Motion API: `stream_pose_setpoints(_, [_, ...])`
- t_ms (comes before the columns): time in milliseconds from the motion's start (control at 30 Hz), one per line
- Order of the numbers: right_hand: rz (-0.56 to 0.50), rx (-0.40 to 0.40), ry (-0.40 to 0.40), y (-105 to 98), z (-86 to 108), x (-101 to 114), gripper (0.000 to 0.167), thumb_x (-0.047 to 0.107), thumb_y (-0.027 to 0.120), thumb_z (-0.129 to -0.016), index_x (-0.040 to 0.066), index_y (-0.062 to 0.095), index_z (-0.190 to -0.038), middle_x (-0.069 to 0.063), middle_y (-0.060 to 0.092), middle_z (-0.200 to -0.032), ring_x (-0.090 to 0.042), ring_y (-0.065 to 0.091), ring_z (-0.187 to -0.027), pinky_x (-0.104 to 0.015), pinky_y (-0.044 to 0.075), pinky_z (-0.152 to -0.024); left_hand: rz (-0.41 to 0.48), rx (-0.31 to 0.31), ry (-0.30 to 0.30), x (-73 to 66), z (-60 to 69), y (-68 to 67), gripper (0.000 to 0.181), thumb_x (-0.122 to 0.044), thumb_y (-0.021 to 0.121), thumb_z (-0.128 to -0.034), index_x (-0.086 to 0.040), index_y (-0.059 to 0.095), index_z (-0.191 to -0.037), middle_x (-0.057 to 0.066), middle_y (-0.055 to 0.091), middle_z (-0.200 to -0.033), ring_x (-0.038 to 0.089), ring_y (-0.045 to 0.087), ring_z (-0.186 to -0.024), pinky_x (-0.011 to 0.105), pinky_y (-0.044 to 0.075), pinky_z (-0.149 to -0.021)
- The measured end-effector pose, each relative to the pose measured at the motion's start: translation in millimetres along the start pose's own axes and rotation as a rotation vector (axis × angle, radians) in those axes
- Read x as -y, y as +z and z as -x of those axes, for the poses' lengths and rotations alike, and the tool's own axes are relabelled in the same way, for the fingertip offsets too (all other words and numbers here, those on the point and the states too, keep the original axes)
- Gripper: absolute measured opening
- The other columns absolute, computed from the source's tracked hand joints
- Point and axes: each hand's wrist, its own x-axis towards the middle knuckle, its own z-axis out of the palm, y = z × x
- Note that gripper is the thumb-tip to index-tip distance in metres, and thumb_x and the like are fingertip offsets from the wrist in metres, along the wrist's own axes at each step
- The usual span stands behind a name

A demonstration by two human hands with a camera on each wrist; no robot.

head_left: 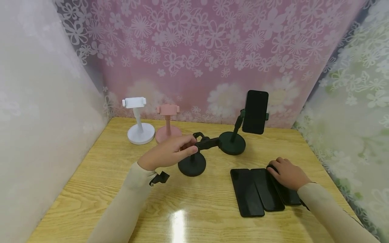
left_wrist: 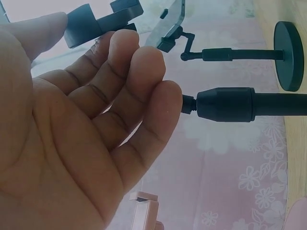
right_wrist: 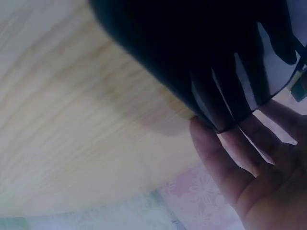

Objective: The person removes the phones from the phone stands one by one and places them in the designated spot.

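My left hand (head_left: 170,152) pinches the end of the clamp (head_left: 208,143) of a black phone stand (head_left: 192,167) near the table's middle. In the left wrist view the thumb lies against the clamp's end and the fingers curl beside it. My right hand (head_left: 288,173) lies over the far end of the rightmost black phone (head_left: 293,199), partly hiding it. In the right wrist view its fingertips touch the phone's edge, and the dark glossy screen (right_wrist: 158,38) mirrors the fingers. Two more black phones, one in the middle (head_left: 267,190) and one at left (head_left: 247,192), lie beside it.
A dark green stand (head_left: 232,143) at the back right carries an upright phone (head_left: 255,111). A white stand (head_left: 141,133) and a pink stand (head_left: 167,131) stand at the back left with bare clamps. Flowered curtains border the wooden table (head_left: 100,182).
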Motion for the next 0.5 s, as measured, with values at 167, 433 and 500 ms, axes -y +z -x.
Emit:
stream_pose_setpoints(167, [-0.045,-0.11,0.012,-17.7,-4.9,8.8,0.037,0.033,0.058,-0.106,0.001,0.067,-0.123,-0.023,0.064,-0.118,-0.045,0.062,-0.105,-0.06,0.054,-0.076,0.0,-0.049,0.001,-1.4,0.4,0.0,0.023,-0.037,0.055,-0.1089,-0.017,0.062,-0.12,-0.005,0.065,-0.094,0.01,0.06,-0.079,0.032,0.052,-0.071])
stream_pose_setpoints(433, [-0.18,-0.698,-0.205,-77.6,-17.8,81.2,0.008,0.008,0.064,-0.096,0.007,0.072,-0.095,-0.005,0.066,-0.087,-0.021,0.062,-0.073,-0.045,0.054,-0.061,0.0,-0.107,0.01,-4.5,-0.8,2.6,0.028,-0.033,0.074,-0.0981,-0.016,0.062,-0.117,-0.01,0.067,-0.093,0.006,0.064,-0.084,0.03,0.057,-0.075])
stream_pose_setpoints(500, [-0.209,-0.79,-0.28,-93.4,-21.2,102.1,0.008,0.007,0.064,-0.094,0.007,0.072,-0.095,-0.004,0.067,-0.087,-0.018,0.062,-0.072,-0.042,0.054,-0.061,-0.011,-0.115,0.012,-4.9,-0.9,3.0,0.027,-0.032,0.075,-0.098,-0.016,0.062,-0.115,-0.01,0.067,-0.092,0.005,0.064,-0.084,0.029,0.057,-0.074])
